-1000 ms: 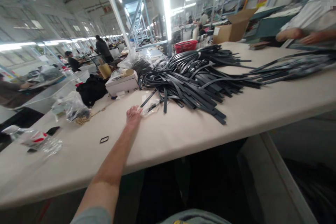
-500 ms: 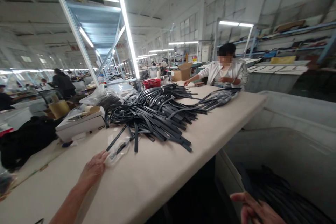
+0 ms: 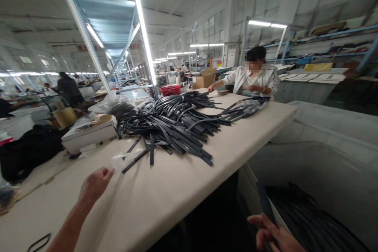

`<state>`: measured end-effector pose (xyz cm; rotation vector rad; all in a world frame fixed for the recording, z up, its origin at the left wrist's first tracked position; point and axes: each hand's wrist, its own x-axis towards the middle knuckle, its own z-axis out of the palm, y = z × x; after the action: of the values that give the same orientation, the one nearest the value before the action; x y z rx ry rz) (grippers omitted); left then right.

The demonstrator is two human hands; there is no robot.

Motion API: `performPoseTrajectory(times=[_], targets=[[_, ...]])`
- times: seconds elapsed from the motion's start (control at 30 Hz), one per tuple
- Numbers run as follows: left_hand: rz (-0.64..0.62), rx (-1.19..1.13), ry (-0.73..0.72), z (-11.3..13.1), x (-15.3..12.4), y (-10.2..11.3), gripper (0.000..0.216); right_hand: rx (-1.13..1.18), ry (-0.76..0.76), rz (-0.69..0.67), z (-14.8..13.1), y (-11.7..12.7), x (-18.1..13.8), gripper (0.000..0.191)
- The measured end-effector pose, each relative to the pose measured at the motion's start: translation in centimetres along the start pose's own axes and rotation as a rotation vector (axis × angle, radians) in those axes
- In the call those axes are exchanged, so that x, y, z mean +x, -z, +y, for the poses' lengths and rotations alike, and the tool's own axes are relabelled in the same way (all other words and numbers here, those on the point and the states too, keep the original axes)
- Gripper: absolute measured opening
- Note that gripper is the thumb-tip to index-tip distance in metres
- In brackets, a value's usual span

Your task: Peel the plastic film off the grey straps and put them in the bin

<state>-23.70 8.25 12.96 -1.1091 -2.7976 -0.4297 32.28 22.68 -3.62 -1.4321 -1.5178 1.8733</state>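
My left hand (image 3: 96, 185), closed above the table, pinches a clear plastic bag (image 3: 120, 160). Just beyond the bag, several loose ends of black straps poke out from a large pile of straps (image 3: 174, 132) on the pale tabletop (image 3: 153, 201). Low on the right, past the table's edge, my right hand (image 3: 276, 234) has its fingers bent around a flat dark strap (image 3: 265, 203). The strap's upper end sticks up beside the rim of a pale bin; its lower part is hidden by the hand.
A pale bin (image 3: 307, 157) with dark straps inside stands to the right. A white box (image 3: 90, 136) with a roll on top sits at the left. Across the table a co-worker (image 3: 260, 75) stands near a bundle of straps (image 3: 248, 108). A black rectangular frame (image 3: 39, 242) lies bottom left.
My left hand has drawn back to the left, lifting the plastic bag off the strap ends. My right hand has shifted slightly left with the dark strap, which shows more now.
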Motion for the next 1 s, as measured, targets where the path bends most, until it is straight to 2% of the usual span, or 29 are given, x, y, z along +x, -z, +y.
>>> performPoseTrajectory(times=[0.1,0.17,0.27,0.43,0.53,0.63,0.73,0.83,1.0], targets=[[-0.001,-0.530,0.149,2.3,-2.1,1.1,0.031,-0.045,0.052,-0.057,-1.7,-1.4,-0.1,0.074],[-0.049,-0.891,0.209,4.3,-3.9,1.1,0.037,-0.109,0.115,-0.122,-3.5,-2.8,0.0,0.068],[-0.119,-1.119,0.270,6.7,-6.5,0.0,0.042,-0.132,0.182,-0.255,-6.5,-5.5,0.5,0.066],[-0.188,-1.239,0.292,8.5,-10.5,-1.9,0.045,-0.037,0.250,-0.458,-11.1,-11.0,2.0,0.073],[-0.225,-1.322,0.255,8.9,-12.4,-2.2,0.043,-0.003,0.294,-0.572,-13.2,-14.2,2.7,0.073],[-0.246,-1.338,0.233,9.0,-13.6,-1.9,0.039,-0.024,0.342,-0.624,-14.9,-17.0,3.2,0.072],[-0.289,-1.330,0.216,8.7,-14.1,-1.4,0.035,-0.033,0.357,-0.661,-16.4,-19.1,3.6,0.069],[-0.324,-1.360,0.221,8.2,-14.1,-1.0,0.033,-0.036,0.308,-0.712,-17.3,-21.0,4.2,0.070],[-0.327,-1.410,0.221,8.0,-13.0,-0.5,0.032,-0.039,0.205,-0.849,-17.0,-24.3,4.4,0.064]])
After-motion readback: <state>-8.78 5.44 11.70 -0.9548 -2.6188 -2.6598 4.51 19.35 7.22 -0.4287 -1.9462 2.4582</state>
